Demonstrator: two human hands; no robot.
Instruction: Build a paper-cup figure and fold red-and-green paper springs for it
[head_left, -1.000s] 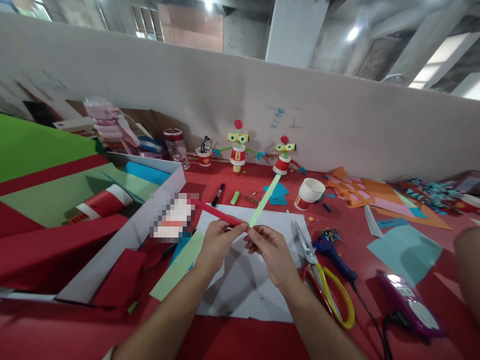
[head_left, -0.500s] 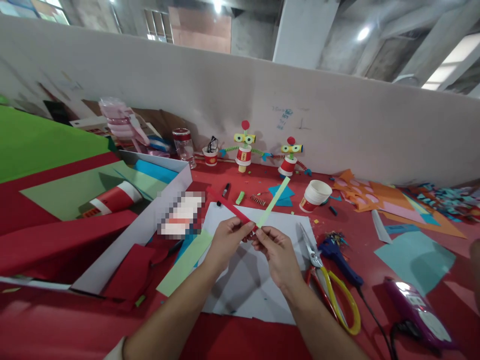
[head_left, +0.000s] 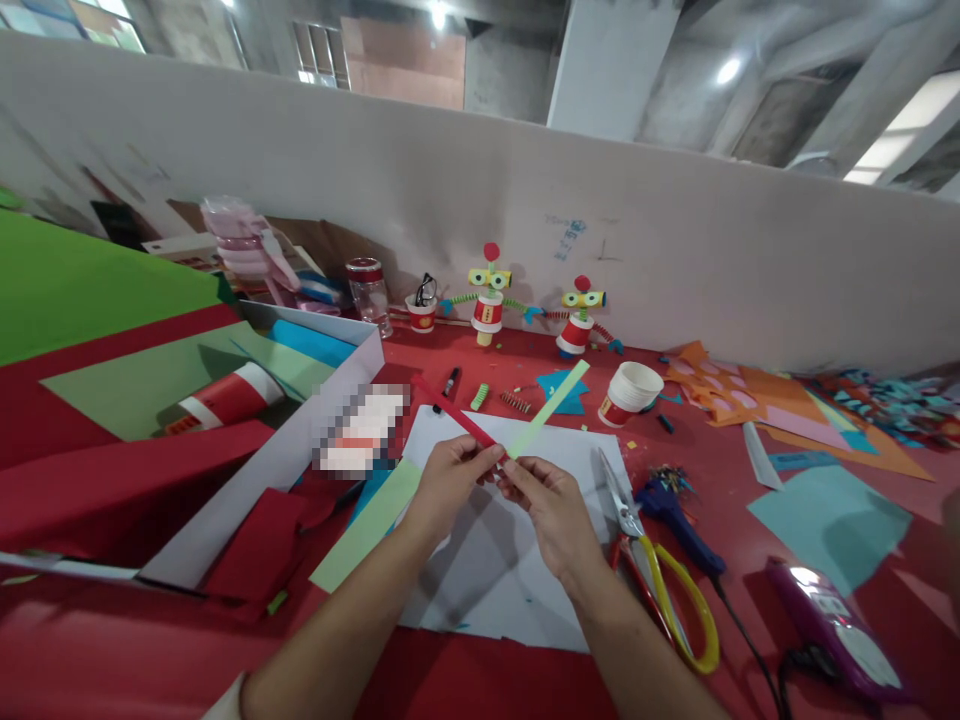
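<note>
Above a white sheet of paper point(head_left: 517, 590), my left hand point(head_left: 450, 485) pinches a red paper strip point(head_left: 455, 413) that slants up to the left. My right hand point(head_left: 551, 505) pinches a light green paper strip point(head_left: 551, 410) that slants up to the right. The two strips meet at the fingertips in a V; the join itself is mostly hidden by the fingers. Just beyond the paper lie a folded green paper spring point(head_left: 480, 396) and a brown-red paper spring point(head_left: 516, 401).
Yellow-and-red-handled scissors point(head_left: 637, 540) and a blue glue gun point(head_left: 686, 525) lie at the right, near a purple device point(head_left: 836, 630). Stacked paper cups point(head_left: 631, 392) stand behind. Two paper-cup figures point(head_left: 489, 312) are at the wall. A white box point(head_left: 277, 450) with coloured paper fills the left.
The green strip leans a little further right and the red strip has shifted slightly. Both hands keep their pinch in nearly the same place.
</note>
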